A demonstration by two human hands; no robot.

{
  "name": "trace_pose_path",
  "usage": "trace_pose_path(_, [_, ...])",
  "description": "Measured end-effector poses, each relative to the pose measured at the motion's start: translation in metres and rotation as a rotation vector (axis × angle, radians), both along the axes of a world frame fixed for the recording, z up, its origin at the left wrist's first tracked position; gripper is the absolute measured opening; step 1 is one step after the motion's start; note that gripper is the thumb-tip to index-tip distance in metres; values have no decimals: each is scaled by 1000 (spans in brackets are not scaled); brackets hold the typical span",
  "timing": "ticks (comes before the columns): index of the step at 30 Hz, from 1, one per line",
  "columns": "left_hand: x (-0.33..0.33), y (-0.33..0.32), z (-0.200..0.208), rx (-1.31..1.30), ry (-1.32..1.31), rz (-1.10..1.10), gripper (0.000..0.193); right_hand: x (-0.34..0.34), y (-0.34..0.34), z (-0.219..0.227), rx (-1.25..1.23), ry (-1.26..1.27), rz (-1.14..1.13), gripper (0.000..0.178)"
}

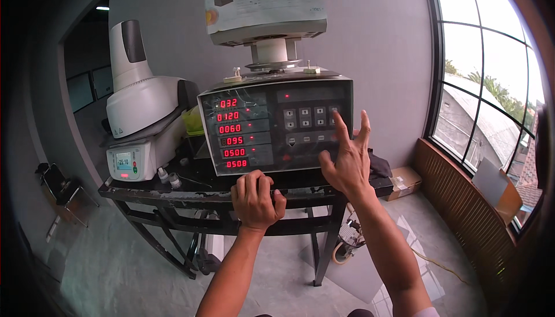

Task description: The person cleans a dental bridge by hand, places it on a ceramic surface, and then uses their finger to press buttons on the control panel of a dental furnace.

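In front of me stands a dark-panelled furnace (274, 126) with rows of red digital displays on its left and small arrow buttons (305, 118) on its right. My right hand (351, 163) is raised before the panel, its fingers spread. Its index fingertip is at the rightmost upper button, covering it; whether it presses cannot be told. My left hand (256, 200) is closed, with its curled fingers over the front edge of the black table (191, 196), just below the displays. Above the panel sits a round platform under a pale heating head (269, 30) with a sheet on it.
A white machine (144, 109) with a small screen stands on the table's left. Small bottles (169, 177) sit beside it. On the floor are a cardboard box (404, 183), a pump-like device (350, 233) and a black chair (62, 188). A large window (485, 56) is at right.
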State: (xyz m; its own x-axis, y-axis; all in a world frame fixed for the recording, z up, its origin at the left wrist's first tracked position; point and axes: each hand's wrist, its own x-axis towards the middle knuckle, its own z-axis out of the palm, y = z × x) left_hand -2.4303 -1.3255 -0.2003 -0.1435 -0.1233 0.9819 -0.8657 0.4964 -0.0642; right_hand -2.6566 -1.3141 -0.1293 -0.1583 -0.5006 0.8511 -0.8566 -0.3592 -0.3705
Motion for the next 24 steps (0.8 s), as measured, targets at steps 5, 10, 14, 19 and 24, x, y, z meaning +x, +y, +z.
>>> trace_pose_path(5, [-1, 0, 0, 6, 0, -4, 25, 0, 0, 7, 34, 9, -59, 91])
trace_pose_path(10, [2, 1, 1, 24, -9, 6, 26, -2, 3, 13, 44, 3, 1, 91])
trace_pose_path(14, [0, -2, 0, -7, -3, -7, 26, -6, 4, -2, -107, 30, 47, 92])
trace_pose_path(19, [1, -1, -1, 9, -3, -2, 25, -1, 3, -24, -190, -47, 65, 89])
trace_pose_path(24, [1, -1, -1, 10, -8, 6, 25, -1, 4, -22, -157, -35, 5, 85])
